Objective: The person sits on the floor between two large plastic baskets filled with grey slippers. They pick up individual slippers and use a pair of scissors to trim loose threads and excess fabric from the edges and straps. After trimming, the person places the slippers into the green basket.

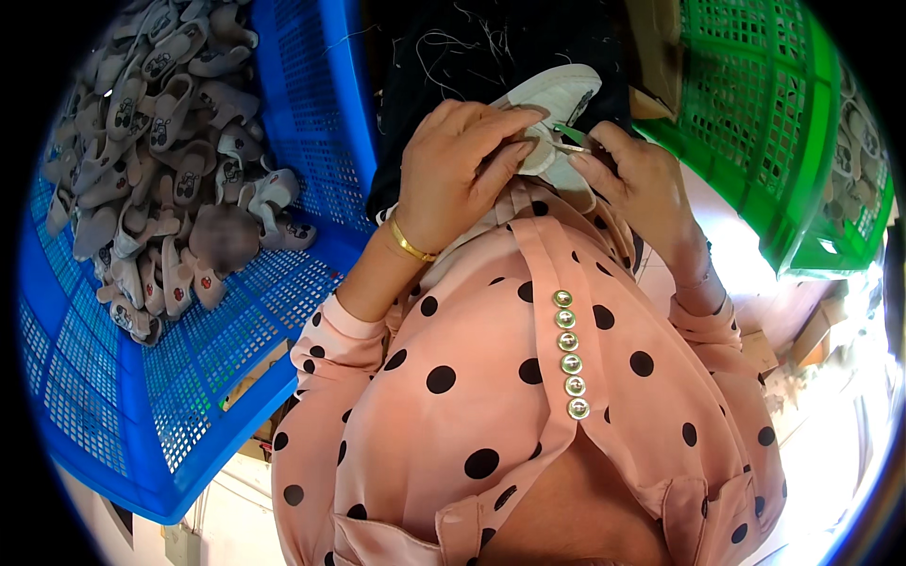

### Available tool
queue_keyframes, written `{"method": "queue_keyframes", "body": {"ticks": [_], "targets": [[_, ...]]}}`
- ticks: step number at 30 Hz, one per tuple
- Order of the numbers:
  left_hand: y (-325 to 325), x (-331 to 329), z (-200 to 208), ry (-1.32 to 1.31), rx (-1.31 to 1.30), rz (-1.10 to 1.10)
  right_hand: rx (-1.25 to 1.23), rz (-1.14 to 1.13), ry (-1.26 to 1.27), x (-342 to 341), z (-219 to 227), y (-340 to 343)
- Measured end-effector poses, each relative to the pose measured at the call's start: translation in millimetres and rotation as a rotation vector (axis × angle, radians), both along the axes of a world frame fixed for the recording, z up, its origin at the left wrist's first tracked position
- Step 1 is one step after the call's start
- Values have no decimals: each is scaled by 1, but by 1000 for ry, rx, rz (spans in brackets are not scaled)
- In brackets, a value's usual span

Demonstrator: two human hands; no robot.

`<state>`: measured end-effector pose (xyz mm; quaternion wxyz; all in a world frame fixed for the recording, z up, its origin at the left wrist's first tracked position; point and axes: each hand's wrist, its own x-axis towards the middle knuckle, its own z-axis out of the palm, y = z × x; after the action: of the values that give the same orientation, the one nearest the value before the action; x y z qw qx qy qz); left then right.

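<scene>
Above my lap, a small white shoe [559, 90] with a dark printed figure is gripped by my left hand [464, 156], its thumb and fingers pinched on the shoe's edge. My right hand [634, 174] is closed at the shoe's right side. A slim tool [570, 133] with a green part and a pale narrow tip shows between the right fingers and the shoe; its exact kind is unclear. The tip meets the shoe near my left fingertips.
On the left, a large blue plastic basket [241, 401] holds a heap of similar small shoes [160, 141]. A green plastic basket [746, 123] with more shoes stands at the right. Loose white threads [453, 42] lie on the dark cloth ahead. Cardboard boxes [819, 330] sit lower right.
</scene>
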<state>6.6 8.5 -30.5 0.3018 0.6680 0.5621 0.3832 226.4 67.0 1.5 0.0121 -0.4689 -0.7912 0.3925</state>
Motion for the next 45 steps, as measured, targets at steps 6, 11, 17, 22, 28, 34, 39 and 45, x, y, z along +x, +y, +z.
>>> {"method": "queue_keyframes", "body": {"ticks": [6, 11, 17, 22, 28, 34, 39, 45], "targets": [[31, -14, 13, 10, -109, -315, -228, -101, 132, 14, 4, 0], [48, -8, 23, 86, -19, -425, -515, -286, 249, 6, 19, -8], [43, -2, 21, 85, 53, -338, -513, -513, 382, -16, -18, -38], [37, -2, 37, 128, 98, -313, -571, -609, 521, -30, -22, -42], [37, -4, 40, 189, 82, -448, -810, -583, 519, -28, 8, -35], [31, 0, 50, 146, 44, -459, -674, -510, 435, -20, 2, -43], [27, 1, 38, 49, 25, -339, -740, -529, 524, -24, -2, -36], [17, 4, 16, 53, 149, -206, -688, -462, 440, -28, 17, -22]]}}
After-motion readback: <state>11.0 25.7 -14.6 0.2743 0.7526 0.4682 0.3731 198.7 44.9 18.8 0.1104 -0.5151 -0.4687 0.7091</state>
